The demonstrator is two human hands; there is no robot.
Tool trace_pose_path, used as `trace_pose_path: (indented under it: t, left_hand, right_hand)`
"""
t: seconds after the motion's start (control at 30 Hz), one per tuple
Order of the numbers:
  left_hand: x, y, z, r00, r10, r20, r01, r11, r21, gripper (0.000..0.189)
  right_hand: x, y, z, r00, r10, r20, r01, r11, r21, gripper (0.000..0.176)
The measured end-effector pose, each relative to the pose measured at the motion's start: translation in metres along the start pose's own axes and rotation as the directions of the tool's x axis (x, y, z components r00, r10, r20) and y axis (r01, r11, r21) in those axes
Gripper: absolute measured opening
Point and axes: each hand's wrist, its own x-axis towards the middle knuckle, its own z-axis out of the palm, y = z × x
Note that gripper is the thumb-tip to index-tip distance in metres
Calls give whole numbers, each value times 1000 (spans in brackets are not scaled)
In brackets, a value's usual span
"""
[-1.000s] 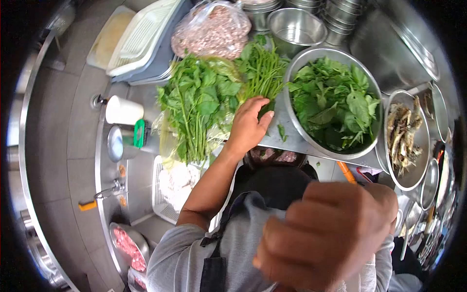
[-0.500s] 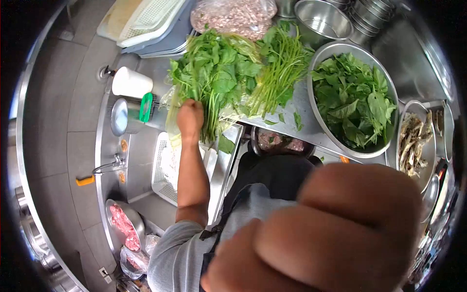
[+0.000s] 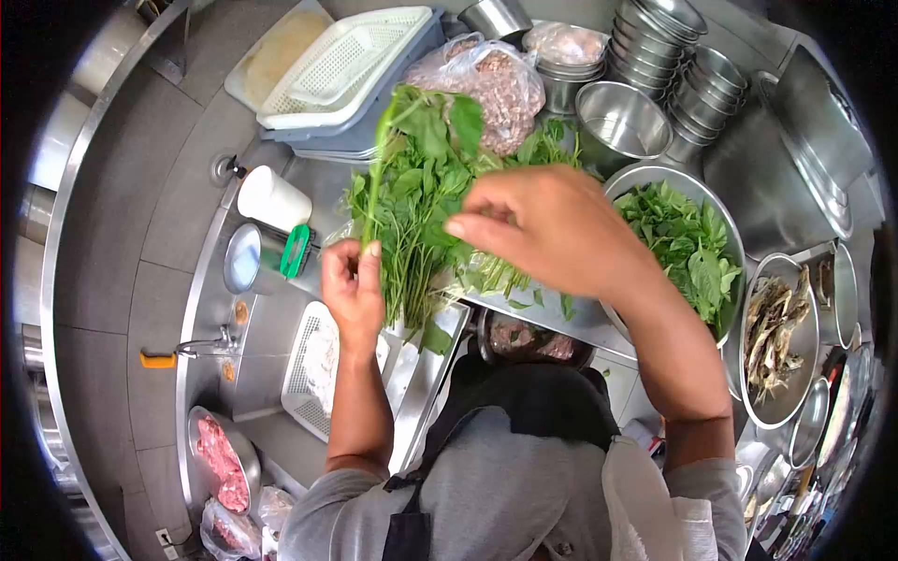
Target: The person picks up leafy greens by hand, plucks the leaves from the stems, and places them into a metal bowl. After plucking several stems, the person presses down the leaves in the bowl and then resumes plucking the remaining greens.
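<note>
My left hand [image 3: 354, 288] is closed around the lower end of a long green leafy stem [image 3: 376, 182], which stands nearly upright with broad leaves at its top. Over the greens, my right hand [image 3: 547, 224] has loosely bent fingers, its thumb apart from them, with nothing visible in it. Beneath both hands lies a pile of leafy greens [image 3: 412, 192], stems toward me, partly on clear plastic. My right forearm crosses in front of a steel bowl [image 3: 732, 309] of plucked leaves [image 3: 687, 243].
At left, a sink holds a white perforated basket [image 3: 297, 360]; a faucet [image 3: 210, 346] rises beside it. A bag of ground meat [image 3: 510, 89], stacked trays [image 3: 341, 61] and steel pots [image 3: 625, 122] stand behind. Dried fish [image 3: 774, 332] fill a bowl at right; raw meat [image 3: 223, 463] sits lower left.
My left hand has lifted a leafy stem from the pile. My right hand has moved from close before the camera to above the greens. The view has shifted slightly.
</note>
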Motion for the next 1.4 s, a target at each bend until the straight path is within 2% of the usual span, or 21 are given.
trace_pose_path:
  t: [0.03, 0.07, 0.1, 0.17, 0.23, 0.3, 0.33, 0.43, 0.47, 0.5, 0.57, 0.63, 0.67, 0.7, 0.8, 0.9, 0.97, 1.0, 1.13, 1.27, 1.4]
  left_hand:
    - [-6, 3, 2, 999, 26, 27, -27, 999, 18, 17]
    - [-9, 11, 7, 990, 111, 88, -119, 989, 92, 18]
    - [-14, 11, 14, 985, 94, 144, -104, 992, 68, 18]
    - [-25, 5, 23, 966, 65, 249, -78, 996, 41, 20]
    - [-28, 17, 37, 912, -160, 377, 267, 930, -252, 24]
    - [-25, 45, 46, 768, -313, 558, 610, 623, -490, 28]
    - [-25, 52, 51, 790, -301, 534, 577, 659, -482, 29]
    - [-27, 60, 61, 824, -255, 506, 500, 746, -439, 33]
    - [-25, 58, 61, 825, -242, 511, 484, 769, -417, 33]
    - [-25, 57, 60, 823, -234, 518, 470, 792, -390, 34]
    - [-25, 55, 66, 847, -208, 489, 426, 816, -390, 31]
    - [-25, 50, 69, 856, -189, 480, 408, 818, -405, 28]
    - [-25, 52, 68, 826, -224, 517, 493, 732, -470, 26]
    - [-25, 55, 71, 831, -214, 514, 493, 712, -500, 25]
    - [-24, 65, 82, 830, -204, 520, 523, 610, -596, 22]
    - [-23, 73, 83, 769, -297, 566, 611, 602, -515, 20]
    - [-23, 72, 83, 767, -315, 559, 607, 639, -473, 18]
    - [-24, 70, 81, 760, -321, 565, 618, 624, -477, 18]
    - [-24, 67, 74, 760, -286, 584, 632, 535, -560, 19]
    - [-21, 70, 69, 730, -241, 639, 660, 490, -570, 21]
    - [-22, 72, 73, 718, -253, 649, 677, 469, -567, 23]
  right_hand:
    - [11, 8, 9, 997, 80, 2, -79, 976, 204, 27]
    - [24, 18, 22, 986, 165, 15, -157, 905, 396, 28]
    - [28, 27, 31, 969, 243, 40, -221, 790, 571, 28]
    - [23, 35, 42, 953, 299, 44, -240, 661, 711, 25]
    - [17, 40, 58, 948, 316, 25, -212, 573, 791, 23]
    - [2, 41, 80, 948, 317, -22, -160, 536, 829, 21]
    - [-7, 40, 86, 956, 293, -19, -156, 562, 813, 18]
    - [-22, 55, 102, 938, 281, -204, -40, 670, 742, 16]
    - [-34, 61, 98, 925, 337, -177, -86, 638, 766, 16]
    - [-44, 58, 89, 911, 334, -243, -75, 713, 698, 15]
    - [-57, 49, 67, 879, 302, -369, -63, 841, 538, 12]
    - [-61, 43, 45, 851, 198, -486, -95, 969, 229, 12]
    - [-59, 49, 42, 837, 127, -532, -80, 991, 112, 13]
    - [-58, 54, 39, 822, 51, -568, -68, 998, -8, 14]
    - [-66, 60, 59, 898, 15, -440, 13, 998, 59, 15]
    - [-74, 54, 76, 921, -48, -386, 64, 998, 28, 11]
    - [-78, 53, 79, 923, -55, -380, 59, 998, -1, 10]
    - [-79, 56, 77, 905, -80, -418, 81, 997, -16, 10]
    - [-85, 68, 51, 798, 47, -601, -69, 998, -13, 11]
    - [-75, 74, 33, 814, -65, -578, 5, 995, -104, 18]
    - [-71, 75, 38, 796, -79, -600, 29, 995, -91, 10]
